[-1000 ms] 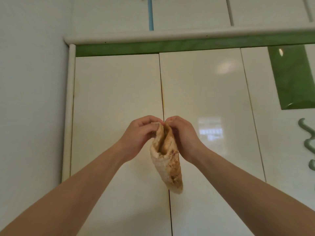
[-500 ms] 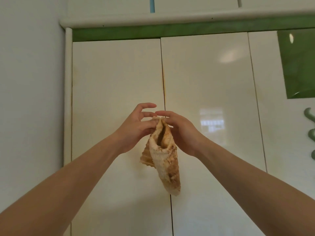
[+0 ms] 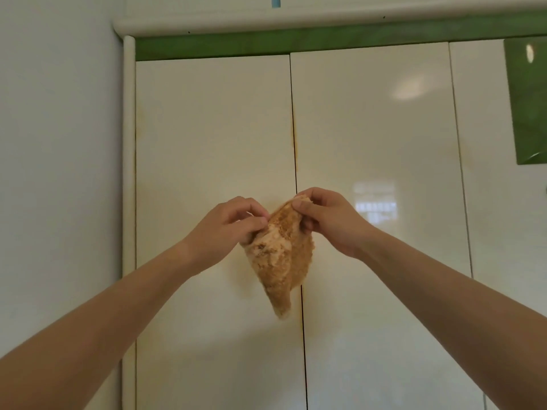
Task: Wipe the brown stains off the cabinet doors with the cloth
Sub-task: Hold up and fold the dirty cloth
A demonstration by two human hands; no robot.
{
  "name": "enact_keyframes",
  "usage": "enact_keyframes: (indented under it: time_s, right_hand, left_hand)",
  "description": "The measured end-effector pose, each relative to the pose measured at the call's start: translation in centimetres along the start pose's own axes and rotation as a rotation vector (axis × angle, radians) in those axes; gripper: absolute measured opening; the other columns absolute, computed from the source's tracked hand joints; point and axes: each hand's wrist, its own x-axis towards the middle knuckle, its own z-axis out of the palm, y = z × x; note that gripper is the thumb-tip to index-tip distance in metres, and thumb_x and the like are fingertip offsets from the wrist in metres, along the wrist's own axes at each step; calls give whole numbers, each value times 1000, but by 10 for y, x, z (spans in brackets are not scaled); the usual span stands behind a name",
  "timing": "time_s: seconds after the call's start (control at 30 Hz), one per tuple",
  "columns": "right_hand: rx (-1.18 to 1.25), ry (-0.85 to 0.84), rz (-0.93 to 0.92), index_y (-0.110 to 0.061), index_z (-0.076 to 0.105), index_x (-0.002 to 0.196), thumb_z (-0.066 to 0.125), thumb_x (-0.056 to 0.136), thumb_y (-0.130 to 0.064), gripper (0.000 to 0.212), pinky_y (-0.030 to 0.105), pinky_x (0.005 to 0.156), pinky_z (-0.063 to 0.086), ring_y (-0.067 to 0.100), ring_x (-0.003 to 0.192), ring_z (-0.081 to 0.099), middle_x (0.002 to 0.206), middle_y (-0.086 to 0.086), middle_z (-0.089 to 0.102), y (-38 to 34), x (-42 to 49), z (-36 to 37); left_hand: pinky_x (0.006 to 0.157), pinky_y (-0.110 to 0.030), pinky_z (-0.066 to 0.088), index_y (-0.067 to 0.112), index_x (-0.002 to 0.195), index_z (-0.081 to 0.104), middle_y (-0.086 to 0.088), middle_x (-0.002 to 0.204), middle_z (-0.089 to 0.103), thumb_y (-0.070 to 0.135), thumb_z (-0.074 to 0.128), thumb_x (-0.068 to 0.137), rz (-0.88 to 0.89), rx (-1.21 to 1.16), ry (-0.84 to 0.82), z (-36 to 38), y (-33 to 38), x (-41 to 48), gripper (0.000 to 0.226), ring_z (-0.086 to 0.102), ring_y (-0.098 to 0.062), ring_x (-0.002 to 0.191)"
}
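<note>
Both hands pinch the top edge of the cloth (image 3: pixel 281 255), left hand (image 3: pixel 233 226) and right hand (image 3: pixel 328 220), holding it in front of the seam between 2 cabinet doors (image 3: pixel 213 149). It hangs limp and light, so it probably needs bunching into a firm pad; a brown stain (image 3: pixel 294 134) runs along the seam above the cloth.

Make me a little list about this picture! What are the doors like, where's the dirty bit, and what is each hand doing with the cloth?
doors: cream, shiny, shut
stain: brown streak down the gap between the doors
cloth: soiled brown, hanging in front of the doors
left hand: pinches the cloth's left edge
right hand: pinches the cloth's top
</note>
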Motion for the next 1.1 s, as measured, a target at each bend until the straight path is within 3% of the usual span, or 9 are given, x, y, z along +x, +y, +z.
enact_keyframes:
  time_s: [0.17,0.3,0.37,0.43,0.63,0.73,0.9,1.03,1.1]
  right_hand:
    - [-40,63,18,-5,65,95,61,101,-9,8,28,59,46,15,57,48,73,5,55,6,2,-14]
    - [-53,81,42,-3,65,100,62,100,-11,9,30,61,46,14,57,48,73,5,54,14,2,-24]
    - [-63,74,35,-5,65,97,63,100,-11,7,30,61,46,13,56,48,73,5,56,15,2,-32]
    - [-102,68,26,-8,65,93,65,99,-13,8,29,60,46,12,53,49,73,3,56,16,4,-49]
    - [-334,-85,84,-9,68,86,78,91,-28,22,21,43,33,11,44,40,58,-6,54,18,12,-81]
    - [-311,-154,52,-10,65,84,79,89,-33,28,20,43,33,10,43,41,63,-4,51,19,17,-95]
    - [-247,-282,49,-11,58,85,72,95,-33,28,22,42,29,10,37,45,44,-9,52,24,23,-116]
    - [-174,-370,80,-9,58,90,71,96,-34,28,23,41,33,13,38,51,61,-1,62,45,22,-118]
    - [-138,-419,91,-9,59,91,72,95,-33,27,24,42,35,15,42,55,67,-1,65,54,21,-111]
  left_hand:
    - [89,-29,51,31,88,76,11,107,64,63,77,74,-74,186,-141,-2,-11,-7,35,64,-5,101]
    - [95,-25,45,27,95,75,10,114,62,49,77,83,-117,298,-276,16,-8,-6,25,62,0,105]
    - [95,-31,45,21,90,72,4,109,69,50,75,86,-161,317,-284,20,-7,-3,29,64,-13,104]
    - [88,-37,49,16,90,69,-2,100,76,49,74,87,-209,307,-245,23,-2,5,34,67,-24,101]
    - [87,-42,62,6,86,73,-5,85,78,32,78,87,-258,344,-39,14,9,22,26,76,-19,83]
    - [88,-42,61,9,83,75,-6,83,78,40,84,75,-264,356,-27,14,20,29,33,76,-23,82]
    - [80,-33,59,17,80,77,-7,80,77,75,85,42,-282,348,11,25,29,35,70,73,-19,76]
    - [77,-31,55,14,80,77,-6,76,77,47,88,62,-361,430,48,39,37,25,39,70,-14,73]
    - [82,-35,56,14,82,78,-7,78,77,32,87,74,-407,497,50,40,43,16,22,72,-20,78]
